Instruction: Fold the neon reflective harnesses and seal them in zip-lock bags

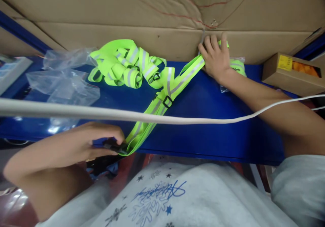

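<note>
A neon-green reflective strap [175, 85] with grey stripes runs diagonally across the blue table [203, 125]. My left hand [99, 140] is closed at the near table edge, pinching the strap's lower end with its black buckle [118, 147]. My right hand [215, 59] presses the strap's upper end against the cardboard wall, fingers curled over it. A black slider [167, 101] sits midway along the strap. A tangled heap of the same green straps [124, 66] lies at the back centre.
Clear plastic bags [63, 81] lie at the back left. A cardboard box with orange items [291, 73] stands at the right. A white cable [152, 117] crosses the view in front of the table. Cardboard sheets [152, 14] form the back wall.
</note>
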{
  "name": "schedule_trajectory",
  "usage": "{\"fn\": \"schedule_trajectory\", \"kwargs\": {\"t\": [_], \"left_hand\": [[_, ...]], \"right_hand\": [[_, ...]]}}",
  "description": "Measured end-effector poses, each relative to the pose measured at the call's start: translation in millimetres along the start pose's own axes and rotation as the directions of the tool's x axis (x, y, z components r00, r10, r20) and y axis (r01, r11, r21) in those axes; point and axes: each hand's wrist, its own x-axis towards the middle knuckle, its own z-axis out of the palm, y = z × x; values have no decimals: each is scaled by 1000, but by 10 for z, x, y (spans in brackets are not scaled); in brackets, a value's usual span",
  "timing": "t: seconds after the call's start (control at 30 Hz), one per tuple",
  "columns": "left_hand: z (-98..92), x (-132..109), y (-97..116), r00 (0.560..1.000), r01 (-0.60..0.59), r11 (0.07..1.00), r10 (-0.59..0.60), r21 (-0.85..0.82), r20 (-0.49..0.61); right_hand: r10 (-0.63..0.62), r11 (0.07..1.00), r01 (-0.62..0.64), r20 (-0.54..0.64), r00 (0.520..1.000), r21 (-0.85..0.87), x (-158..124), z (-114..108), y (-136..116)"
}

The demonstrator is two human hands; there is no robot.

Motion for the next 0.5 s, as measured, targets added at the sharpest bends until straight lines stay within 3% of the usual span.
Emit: {"fn": "schedule_trajectory", "kwargs": {"t": [0.1,0.17,0.33,0.43,0.5], "left_hand": [[11,-5,-4,997,-40,999,41,-27,70],[38,-11,2,991,-93,996,93,1,93],[155,-37,11,973,-187,982,183,10,141],[195,-35,34,968,-188,982,182,17,174],[211,-24,61,964,-198,980,194,8,181]], "right_hand": [[195,965,-195,21,981,172,-69,82,-110],[209,939,-222,78,975,262,-102,148,-136],[123,934,-200,259,958,295,-151,251,-69],[10,941,-116,315,949,319,-169,135,32],[-98,945,-2,290,952,327,-215,-17,80]]}}
